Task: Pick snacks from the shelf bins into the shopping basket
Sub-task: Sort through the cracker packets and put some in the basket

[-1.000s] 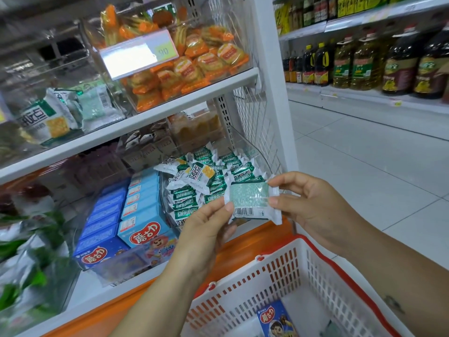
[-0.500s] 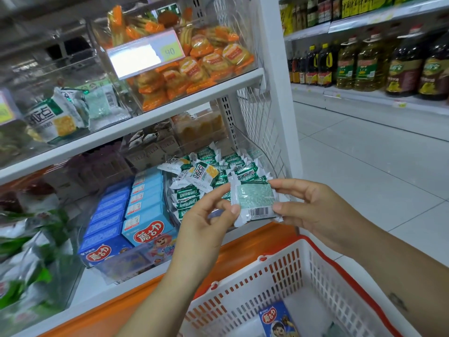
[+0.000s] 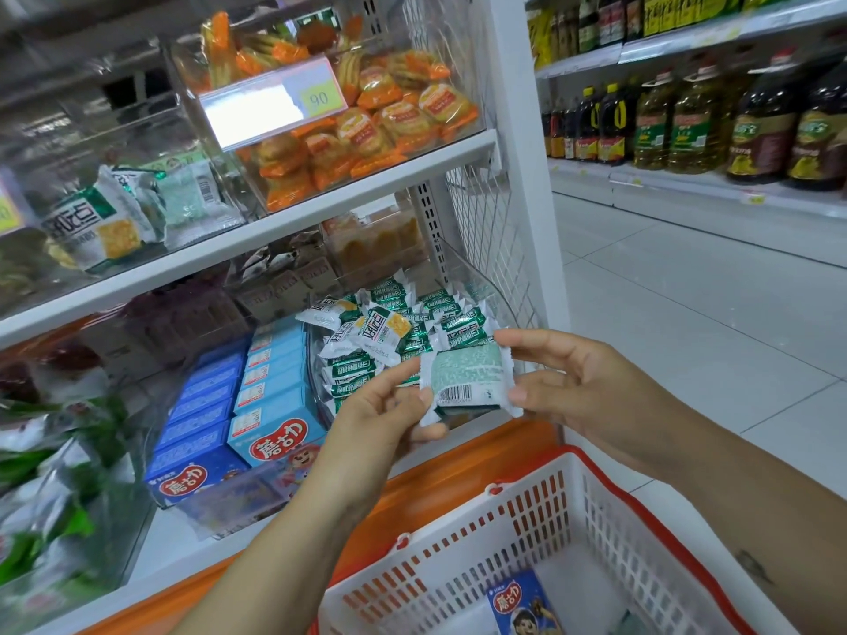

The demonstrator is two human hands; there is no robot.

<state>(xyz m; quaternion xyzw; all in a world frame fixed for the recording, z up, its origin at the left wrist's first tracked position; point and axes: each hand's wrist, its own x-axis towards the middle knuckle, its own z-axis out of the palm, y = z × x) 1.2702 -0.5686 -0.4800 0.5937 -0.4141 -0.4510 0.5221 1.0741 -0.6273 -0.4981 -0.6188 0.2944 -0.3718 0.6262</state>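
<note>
Between the two hands, a small green-and-white snack packet [image 3: 467,380] was held flat, its barcode side turned up toward the camera. It hung just in front of the clear bin of green packets [image 3: 412,323] on the lower shelf, above the far rim of the shopping basket [image 3: 609,478] and not touching it.

The left hand [image 3: 380,419] reached up from below, wrist bent back, and pinched the packet's left edge between thumb and curled fingers. The right hand [image 3: 577,387] came in from the right with its forearm angled down across the basket; its forefinger lay on the upper right corner and its thumb pressed the right edge lower down, so that it pinched that side, the other fingers loosely bent behind.

One blue box [image 3: 525,604] lay in the basket's bottom. Matching blue boxes [image 3: 270,405] stood in rows left of the bin, and orange packets [image 3: 389,126] filled a bin on the shelf above.
</note>
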